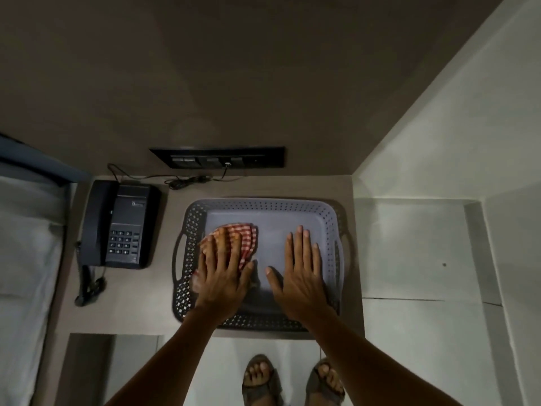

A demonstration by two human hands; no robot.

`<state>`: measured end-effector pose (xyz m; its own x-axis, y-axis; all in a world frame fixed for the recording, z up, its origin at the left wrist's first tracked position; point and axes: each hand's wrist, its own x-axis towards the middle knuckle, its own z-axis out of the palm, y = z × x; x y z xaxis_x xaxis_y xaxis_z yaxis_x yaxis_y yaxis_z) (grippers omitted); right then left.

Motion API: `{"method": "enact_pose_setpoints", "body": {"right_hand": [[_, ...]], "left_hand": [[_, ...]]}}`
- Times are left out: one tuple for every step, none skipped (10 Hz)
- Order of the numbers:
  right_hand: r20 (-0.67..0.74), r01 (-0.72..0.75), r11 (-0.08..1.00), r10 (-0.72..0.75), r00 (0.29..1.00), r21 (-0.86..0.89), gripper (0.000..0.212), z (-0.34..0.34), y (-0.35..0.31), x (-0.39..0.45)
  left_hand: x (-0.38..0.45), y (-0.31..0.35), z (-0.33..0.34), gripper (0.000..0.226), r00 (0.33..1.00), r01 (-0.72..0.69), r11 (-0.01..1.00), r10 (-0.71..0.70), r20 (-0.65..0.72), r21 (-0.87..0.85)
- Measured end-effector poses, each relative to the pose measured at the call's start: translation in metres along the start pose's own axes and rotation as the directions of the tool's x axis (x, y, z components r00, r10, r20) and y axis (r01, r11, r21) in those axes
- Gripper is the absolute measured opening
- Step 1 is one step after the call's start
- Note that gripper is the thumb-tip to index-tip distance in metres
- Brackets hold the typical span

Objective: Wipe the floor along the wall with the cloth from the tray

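A red-and-white checked cloth (248, 238) lies in the left half of a grey perforated tray (269, 208) on a bedside table. My left hand (222, 268) rests flat on the cloth, fingers spread, covering most of it. Over the bare right half of the tray floor, my right hand (301, 268) lies flat with its fingers apart and nothing in it. The pale tiled floor (418, 332) runs along the white wall (468, 127) to the right of the table.
A dark desk phone (123, 227) sits left of the tray, its cord hanging off the table's front. A switch panel (216, 158) with a plugged cable is on the wall behind. A bed (23, 244) is at far left. My sandalled feet (292, 382) stand below the table.
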<state>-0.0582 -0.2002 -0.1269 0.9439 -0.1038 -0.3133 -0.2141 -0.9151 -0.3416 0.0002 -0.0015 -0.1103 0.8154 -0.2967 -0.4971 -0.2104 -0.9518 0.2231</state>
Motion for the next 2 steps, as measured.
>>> {"method": "enact_pose_setpoints", "body": {"right_hand": [[0.033,-0.041,0.991,0.037,0.999,0.126,0.094,-0.029,-0.009,0.002],[0.054,-0.16,0.909,0.151,0.987,0.386,0.087,-0.071,-0.028,-0.009]], "left_hand": [[-0.003,0.009,-0.022,0.08,0.998,0.039,0.999,-0.041,-0.054,-0.027],[-0.015,0.026,-0.045,0.084,0.988,-0.073,0.987,0.051,-0.147,-0.145]]}}
